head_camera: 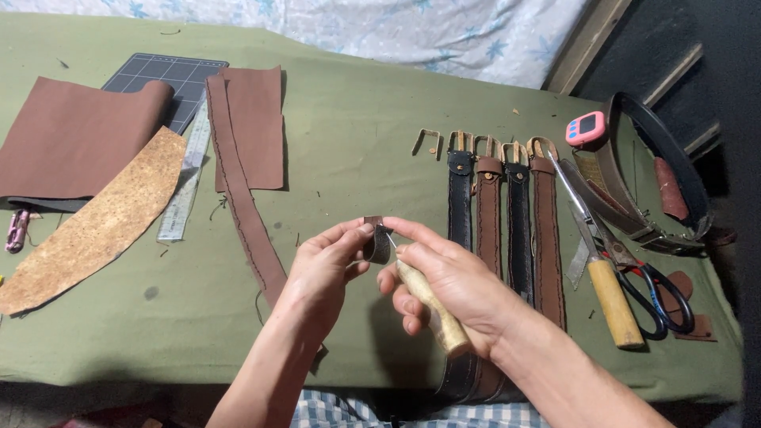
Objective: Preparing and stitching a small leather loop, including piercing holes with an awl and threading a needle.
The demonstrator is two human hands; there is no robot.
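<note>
My left hand (321, 273) pinches a small dark leather loop (378, 242) between thumb and fingers, held above the green table cloth (349, 150). My right hand (452, 285) grips a wooden-handled awl (432, 307), whose thin metal tip touches the loop. Both hands meet at the middle front of the table, just left of several finished belts (507, 214) that lie side by side, black and brown, with buckles at their far ends.
A long stitched brown strap (242, 198), brown leather sheets (67, 139), a cork piece (95, 226), a ruler (186, 182) and a cutting mat (170, 79) lie left. Right of the belts are scissors (654, 289), a wooden-handled knife (614, 301), a pink timer (585, 127) and coiled belts (658, 174).
</note>
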